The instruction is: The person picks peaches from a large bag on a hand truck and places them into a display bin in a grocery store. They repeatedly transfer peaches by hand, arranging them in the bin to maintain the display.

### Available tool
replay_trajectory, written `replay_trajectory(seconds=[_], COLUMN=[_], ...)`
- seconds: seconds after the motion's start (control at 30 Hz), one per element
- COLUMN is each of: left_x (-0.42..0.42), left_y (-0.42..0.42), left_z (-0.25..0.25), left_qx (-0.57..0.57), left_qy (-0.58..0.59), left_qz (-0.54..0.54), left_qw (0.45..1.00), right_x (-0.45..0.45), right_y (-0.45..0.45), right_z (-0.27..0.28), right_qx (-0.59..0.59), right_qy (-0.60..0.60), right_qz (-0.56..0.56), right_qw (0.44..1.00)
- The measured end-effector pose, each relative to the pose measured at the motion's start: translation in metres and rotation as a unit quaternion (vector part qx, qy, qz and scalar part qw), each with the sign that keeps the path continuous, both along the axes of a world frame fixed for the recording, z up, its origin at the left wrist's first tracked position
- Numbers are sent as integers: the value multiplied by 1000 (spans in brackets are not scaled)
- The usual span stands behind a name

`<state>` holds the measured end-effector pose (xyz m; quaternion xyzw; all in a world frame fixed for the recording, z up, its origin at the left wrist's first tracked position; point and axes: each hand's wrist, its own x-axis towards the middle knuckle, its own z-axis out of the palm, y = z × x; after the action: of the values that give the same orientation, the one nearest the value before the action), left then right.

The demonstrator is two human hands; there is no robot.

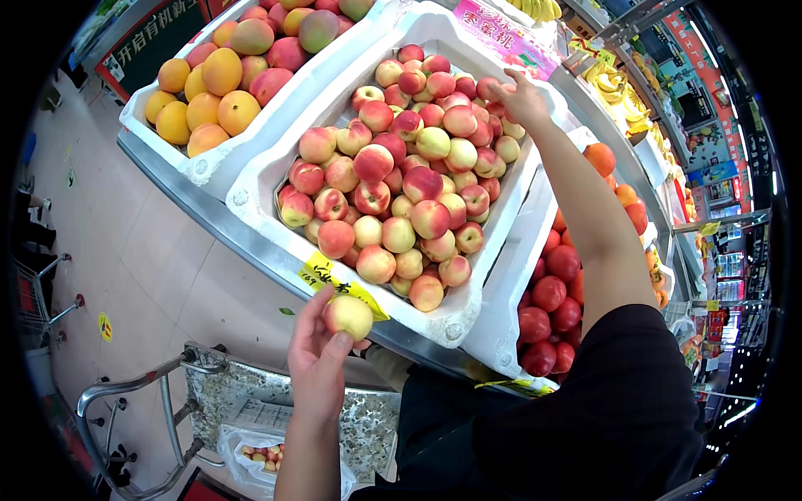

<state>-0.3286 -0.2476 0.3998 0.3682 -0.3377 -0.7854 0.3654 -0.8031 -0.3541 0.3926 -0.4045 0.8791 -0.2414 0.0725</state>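
Note:
My left hand point(322, 354) holds a pale yellow nectarine point(349, 317) between thumb and fingers, in front of the near edge of a white foam crate point(401, 316). Many red and yellow nectarines point(432, 219) are heaped in that crate. My right hand point(515, 97) reaches to its far right corner, with the fingers on a red nectarine point(487, 88); whether they grip it I cannot tell. A yellow price sign point(341, 285) with handwriting hangs on the near edge, just beyond my left hand.
Mangoes point(222, 71) fill a foam crate at the left, dark red fruits point(549, 293) another at the right. Below my left side stands a metal cart point(241, 376) with a plastic bag point(229, 438) of small fruits. Bananas point(617, 97) lie at the far right; a shopping cart point(37, 300) stands far left.

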Motion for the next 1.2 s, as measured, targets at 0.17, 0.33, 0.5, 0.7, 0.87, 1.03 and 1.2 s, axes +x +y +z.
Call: replay_trajectory(seconds=[0.17,0.33,0.5,0.7,0.87,1.03,1.2], left_x=[-29,-50,-37,52,170,260,365], left_y=[-15,-22,-23,63,181,299,397], left_z=[1,11,-2,-75,-147,-262,-394], left_qx=[52,63,50,7,134,180,228], left_qy=[71,159,230,26,-125,-384,-696], left_qz=[6,37,-3,86,275,417,314], left_qw=[996,985,972,996,944,804,605], right_x=[55,240,235,79,227,482,668], right_y=[28,62,26,-53,-39,57,198], right_z=[35,94,51,13,52,0,-132], right_qx=[-115,-49,-100,23,-11,27,206], right_qy=[164,-123,-46,118,310,160,-71], right_qz=[148,617,537,405,500,727,838], right_qw=[969,776,837,906,809,667,500])
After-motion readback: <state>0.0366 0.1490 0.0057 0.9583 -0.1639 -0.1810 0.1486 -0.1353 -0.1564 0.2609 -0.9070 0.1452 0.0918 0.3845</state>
